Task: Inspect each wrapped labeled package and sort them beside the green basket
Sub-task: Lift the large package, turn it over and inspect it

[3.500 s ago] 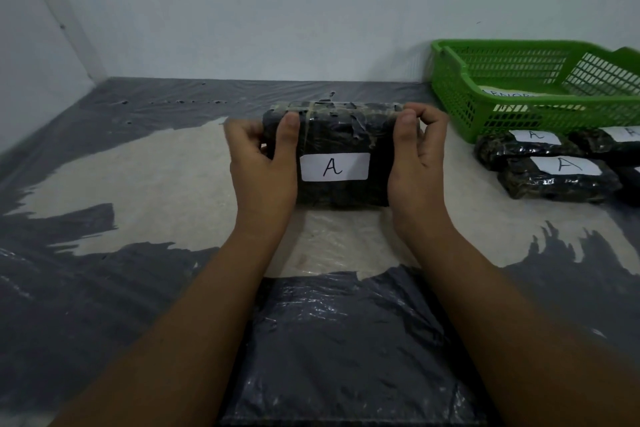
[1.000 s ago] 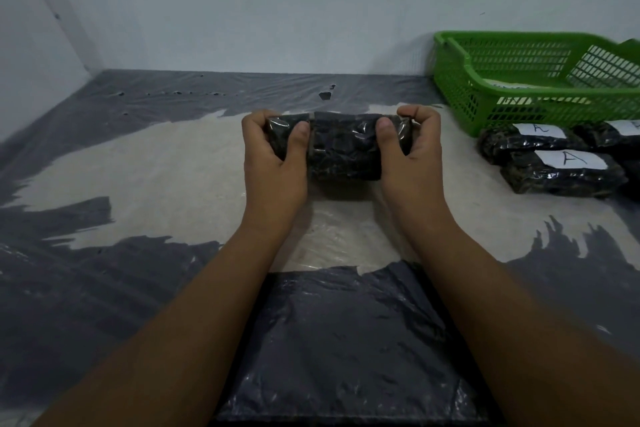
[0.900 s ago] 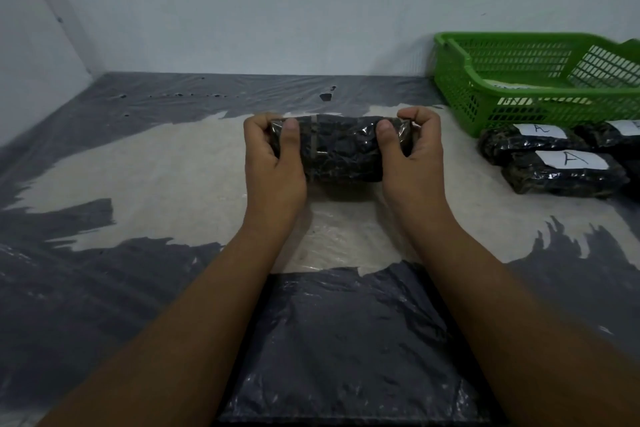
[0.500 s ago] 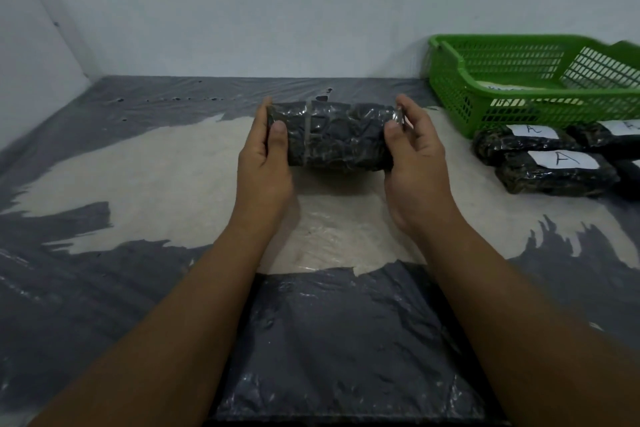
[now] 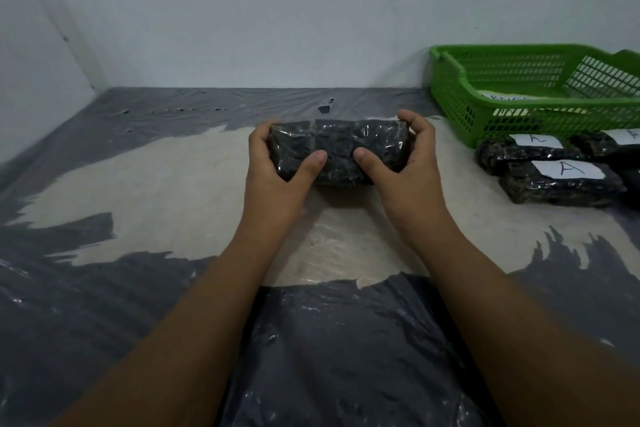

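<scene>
Rotated label away: black plastic-wrapped package [image 5: 341, 152], centre frame; I see left hand [image 5: 273, 173], right hand [image 5: 410, 170] grasping its ends. Inspecting; green plastic basket [image 5: 450, 97] placement pending.

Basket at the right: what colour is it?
The basket is bright green, with mesh walls; the head view, the only one, shows it clearly.

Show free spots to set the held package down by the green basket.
Bare pale surface between the right hand and the labelled packages, and on their near side. Wide room left of the left hand. Crowded in front of the green basket, where packages lie close.
</scene>
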Motion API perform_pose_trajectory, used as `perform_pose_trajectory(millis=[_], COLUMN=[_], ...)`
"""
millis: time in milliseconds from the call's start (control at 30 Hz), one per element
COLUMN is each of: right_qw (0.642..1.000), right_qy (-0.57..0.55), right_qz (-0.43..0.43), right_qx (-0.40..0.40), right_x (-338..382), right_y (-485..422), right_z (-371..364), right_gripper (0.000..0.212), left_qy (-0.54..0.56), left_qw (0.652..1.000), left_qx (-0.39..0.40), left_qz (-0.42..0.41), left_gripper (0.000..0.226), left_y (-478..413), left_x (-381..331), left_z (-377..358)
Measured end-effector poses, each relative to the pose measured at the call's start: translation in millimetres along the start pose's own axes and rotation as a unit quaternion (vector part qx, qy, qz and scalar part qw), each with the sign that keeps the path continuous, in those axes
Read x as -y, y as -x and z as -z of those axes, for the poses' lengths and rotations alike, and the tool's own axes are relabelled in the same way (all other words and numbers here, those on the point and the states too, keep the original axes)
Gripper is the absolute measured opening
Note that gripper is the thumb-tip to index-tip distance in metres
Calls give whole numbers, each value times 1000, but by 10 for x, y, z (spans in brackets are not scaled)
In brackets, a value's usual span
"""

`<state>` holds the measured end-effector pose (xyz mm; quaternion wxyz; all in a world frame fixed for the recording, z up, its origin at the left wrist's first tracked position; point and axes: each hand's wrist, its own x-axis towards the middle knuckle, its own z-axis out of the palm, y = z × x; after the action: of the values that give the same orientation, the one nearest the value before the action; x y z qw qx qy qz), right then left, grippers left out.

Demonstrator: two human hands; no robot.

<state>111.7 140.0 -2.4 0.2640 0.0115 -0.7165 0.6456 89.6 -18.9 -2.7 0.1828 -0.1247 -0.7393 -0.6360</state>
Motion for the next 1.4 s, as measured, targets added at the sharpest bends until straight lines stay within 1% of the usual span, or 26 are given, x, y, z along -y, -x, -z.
perform_pose_trajectory(millis=[67, 167, 233, 300, 333, 400, 433, 467, 533, 600, 667, 733, 767, 800, 833, 867, 900, 967, 1033, 1100, 1133, 1200, 1233, 1333, 1400], right_qw=[1000, 1000, 1000, 999, 999, 993, 989, 989, 991, 993, 996, 998, 997, 993, 983, 969, 958, 956, 956, 956, 954, 945, 942, 950, 958], right_qy=[9, 5, 21, 32, 9, -72, -95, -96, -86, -82, -46, -12, -19, -52, -104, -159, -197, -216, -230, -234, -237, -258, -267, -235, -191], right_qz=[4, -13, -13, -12, -27, -87, -107, -109, -95, -75, -49, -39, -61, -101, -150, -190, -207, -200, -181, -177, -181, -198, -204, -201, -210], right_qx=[2, 9, -1, 8, 22, 38, 28, 9, -30, -50, -52, -47, -38, -27, -13, 0, 2, -13, -19, -10, -9, -14, -21, -46, -50], right_x=[4, -13, -10, -3, -8, -2, 14, 34, 63, 58, 53, 49, 64, 68, 49, 35, 34, 51, 70, 64, 59, 62, 61, 51, 50], right_y=[16, 9, -12, -22, -19, -2, 3, 0, -10, -12, -1, 19, 28, 23, 8, -2, -8, -14, -24, -23, -21, -9, -5, -15, -41], right_z=[-17, -24, -8, 5, 9, -15, -27, -37, -40, -29, -32, -68, -86, -102, -107, -101, -90, -82, -82, -80, -83, -94, -99, -87, -52], right_gripper=[62, 63, 54, 42, 39, 34, 34, 35, 33, 26, 20, 18, 27, 43, 58, 67, 66, 53, 45, 46, 50, 59, 59, 41, 35], left_qy=[3, 0, 2, -3, -7, -9, 1, 16, 36, 47, 57, 60, 68, 81, 90, 94, 101, 133, 177, 168, 152, 115, 94, 68, 61], left_qw=[1000, 1000, 1000, 999, 999, 999, 999, 999, 999, 998, 995, 994, 995, 994, 994, 994, 994, 990, 980, 977, 979, 985, 988, 990, 987], left_qx=[-14, -24, -17, -12, -12, -13, -10, -1, 17, 12, -9, -23, -30, -34, -37, -37, -30, -11, 3, 10, 12, 1, -6, 4, 18], left_qz=[2, -7, -20, -37, -40, -42, -42, -37, -15, 29, 77, 83, 74, 60, 44, 32, 26, 44, 95, 134, 138, 128, 120, 125, 147], left_gripper=[52, 45, 34, 20, 15, 10, 9, 8, 17, 29, 29, 19, 12, 6, 5, 12, 21, 43, 63, 77, 79, 72, 65, 47, 43], left_y=[-8, -13, -4, -5, -14, -20, -20, -14, -3, -7, -34, -55, -57, -48, -42, -33, -24, -30, -57, -80, -83, -86, -85, -91, -97], left_x=[3, 14, 18, 16, 19, 22, 20, 10, -30, -71, -77, -51, -37, -34, -23, -29, -40, -30, 3, 33, 43, 50, 45, 33, 31], left_z=[-18, -33, -31, -28, -25, -12, -9, -8, -37, -59, -47, -23, -17, -12, -14, -21, -31, -48, -47, -39, -36, -43, -44, -53, -49])
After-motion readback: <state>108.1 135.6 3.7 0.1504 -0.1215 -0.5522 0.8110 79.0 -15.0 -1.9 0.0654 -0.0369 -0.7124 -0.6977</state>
